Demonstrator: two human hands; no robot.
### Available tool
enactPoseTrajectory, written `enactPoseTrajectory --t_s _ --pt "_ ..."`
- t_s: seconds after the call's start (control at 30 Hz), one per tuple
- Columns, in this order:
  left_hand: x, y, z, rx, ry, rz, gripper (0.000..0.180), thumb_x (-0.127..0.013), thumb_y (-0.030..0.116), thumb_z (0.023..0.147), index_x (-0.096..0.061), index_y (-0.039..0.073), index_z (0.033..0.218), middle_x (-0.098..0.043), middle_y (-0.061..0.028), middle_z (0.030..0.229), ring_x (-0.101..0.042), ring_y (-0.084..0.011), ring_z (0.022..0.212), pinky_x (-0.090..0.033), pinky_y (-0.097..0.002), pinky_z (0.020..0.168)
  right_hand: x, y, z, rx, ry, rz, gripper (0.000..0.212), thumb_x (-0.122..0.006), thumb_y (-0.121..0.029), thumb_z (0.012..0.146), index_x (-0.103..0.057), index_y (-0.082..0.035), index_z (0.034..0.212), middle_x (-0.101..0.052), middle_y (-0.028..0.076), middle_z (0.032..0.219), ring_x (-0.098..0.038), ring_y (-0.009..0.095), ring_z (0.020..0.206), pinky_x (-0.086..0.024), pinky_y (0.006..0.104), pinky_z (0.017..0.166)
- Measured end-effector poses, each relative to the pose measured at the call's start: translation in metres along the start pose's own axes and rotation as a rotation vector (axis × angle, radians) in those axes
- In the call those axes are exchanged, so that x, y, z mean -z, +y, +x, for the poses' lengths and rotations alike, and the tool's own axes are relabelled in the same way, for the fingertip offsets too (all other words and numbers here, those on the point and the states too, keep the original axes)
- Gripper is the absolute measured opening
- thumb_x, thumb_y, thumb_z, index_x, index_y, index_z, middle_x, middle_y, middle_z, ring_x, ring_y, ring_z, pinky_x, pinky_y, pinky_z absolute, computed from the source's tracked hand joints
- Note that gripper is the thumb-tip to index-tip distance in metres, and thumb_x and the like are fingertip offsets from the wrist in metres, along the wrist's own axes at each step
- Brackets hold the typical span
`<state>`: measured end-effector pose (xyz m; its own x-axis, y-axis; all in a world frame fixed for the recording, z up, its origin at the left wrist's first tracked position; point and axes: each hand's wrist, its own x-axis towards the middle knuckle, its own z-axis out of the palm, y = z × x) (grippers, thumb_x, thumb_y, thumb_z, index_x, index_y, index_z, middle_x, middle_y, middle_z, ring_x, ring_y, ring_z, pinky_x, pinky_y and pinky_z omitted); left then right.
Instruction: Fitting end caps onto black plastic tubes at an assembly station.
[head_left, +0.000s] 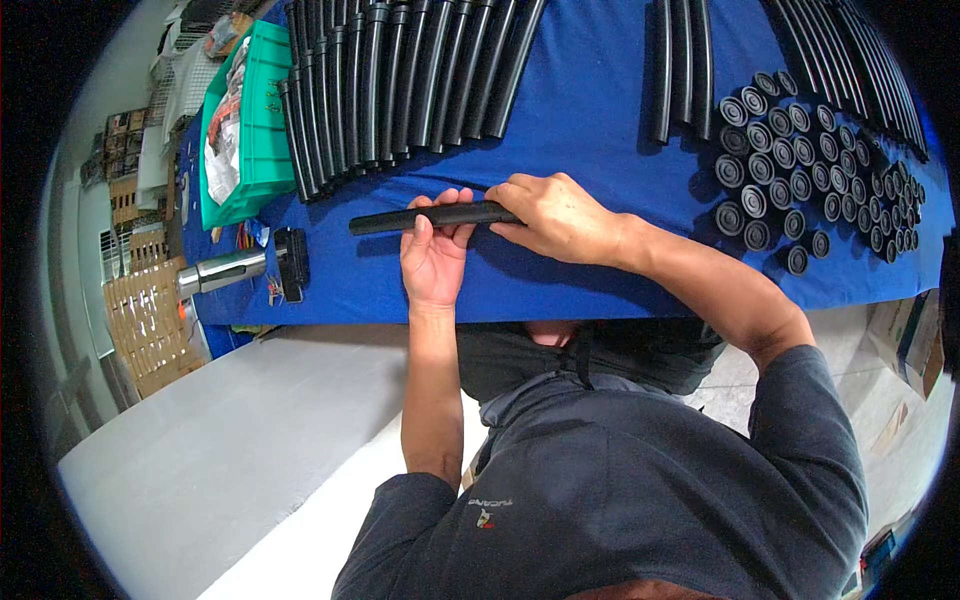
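Clamped on black tube point(385, 222) with left hand point(435, 265) and right hand point(552, 217), toward counter's point(620, 288) near edge. Best steadied level between both.

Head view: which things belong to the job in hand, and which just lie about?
Likely the job:
- black tube, in left hand and right hand
- similar black tubes alongside
- round black parts, probably

Apparently lying about:
- green crate
- silver cylinder
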<state>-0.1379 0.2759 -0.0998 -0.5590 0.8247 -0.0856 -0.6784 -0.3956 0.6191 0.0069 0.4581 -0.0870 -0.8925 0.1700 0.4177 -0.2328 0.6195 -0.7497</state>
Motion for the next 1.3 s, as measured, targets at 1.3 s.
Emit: enactPoseTrajectory --t_s 1.3 --pt "0.003 0.0 0.003 0.041 0.01 -0.035 0.026 -0.055 0.02 0.101 -0.055 0.005 0.123 -0.06 -0.0234 0.13 -0.051 -0.0392 0.13 -0.044 -0.0553 0.109 0.011 0.001 0.004 -0.066 0.025 0.188 0.027 -0.073 -0.02 0.079 -0.061 0.001 0.091 -0.065 0.021 0.083 -0.065 0.042 0.08 -0.052 0.0485 0.072"
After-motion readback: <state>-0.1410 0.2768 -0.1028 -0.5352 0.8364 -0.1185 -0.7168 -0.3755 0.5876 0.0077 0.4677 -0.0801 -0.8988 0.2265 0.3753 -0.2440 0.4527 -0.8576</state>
